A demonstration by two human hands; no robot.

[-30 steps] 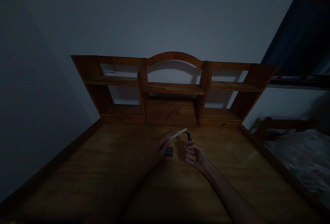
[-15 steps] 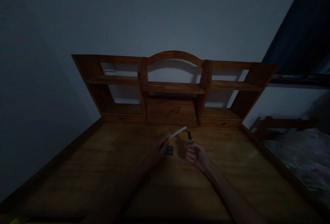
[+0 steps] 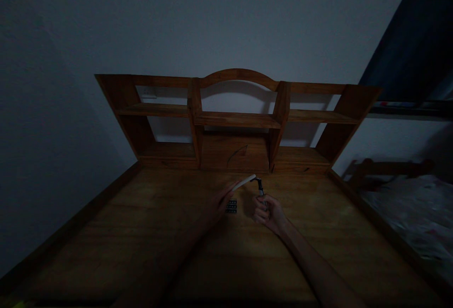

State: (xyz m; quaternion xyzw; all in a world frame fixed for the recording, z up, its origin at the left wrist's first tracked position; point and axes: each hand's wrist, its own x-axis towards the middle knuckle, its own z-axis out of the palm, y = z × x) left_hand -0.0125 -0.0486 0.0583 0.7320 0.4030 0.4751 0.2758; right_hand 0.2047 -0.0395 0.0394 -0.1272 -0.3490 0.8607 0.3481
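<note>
A thin, pale, flat piece [image 3: 244, 183] is pinched in my left hand [image 3: 221, 198], raised and tilted above the desk. My right hand [image 3: 266, 211] is closed around the handle of a slim dark tool [image 3: 260, 186] with a grey band and a bent head. That head reaches left to the far end of the pale piece and appears to touch it. Between my hands, nearer the left one, a small dark tray with rows of light spots [image 3: 231, 206] lies on the desk. Dim light hides finer detail of the tool and the piece.
The wooden desktop [image 3: 240, 256] has raised side edges [image 3: 368, 209]. Along its back stands a wooden shelf unit [image 3: 238, 120] against the wall. To the right are a rumpled plastic-like pile [image 3: 417, 213] and a dark curtain [image 3: 410, 38].
Both hands, the pale piece and the tool keep almost the same pose. The whole view has shifted very slightly.
</note>
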